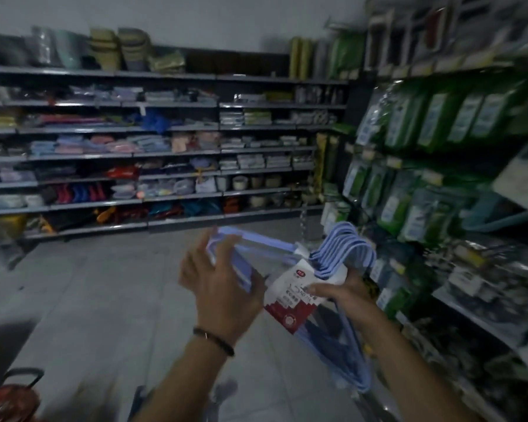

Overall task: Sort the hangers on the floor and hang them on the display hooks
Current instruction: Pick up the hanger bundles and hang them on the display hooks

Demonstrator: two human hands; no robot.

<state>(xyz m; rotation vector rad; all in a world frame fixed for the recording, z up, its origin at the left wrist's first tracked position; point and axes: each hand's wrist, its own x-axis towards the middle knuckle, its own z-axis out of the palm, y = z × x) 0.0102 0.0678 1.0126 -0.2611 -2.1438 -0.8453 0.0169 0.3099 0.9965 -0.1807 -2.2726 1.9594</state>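
A pack of several light blue hangers (337, 254) with a white and red label (293, 296) is held up in front of me, hooks pointing up and to the right. My right hand (345, 295) grips the pack just below the hooks, thumb across the label. My left hand (217, 281) has its fingers around the left shoulder end of the hangers. The lower part of the pack hangs down between my forearms. The frame is blurred.
A display rack (439, 166) with green packaged goods hanging in rows stands close on the right. Long shelves (165, 153) of folded textiles and containers line the back wall. Grey floor tiles (104, 300) lie ahead; a red basket (9, 400) sits bottom left.
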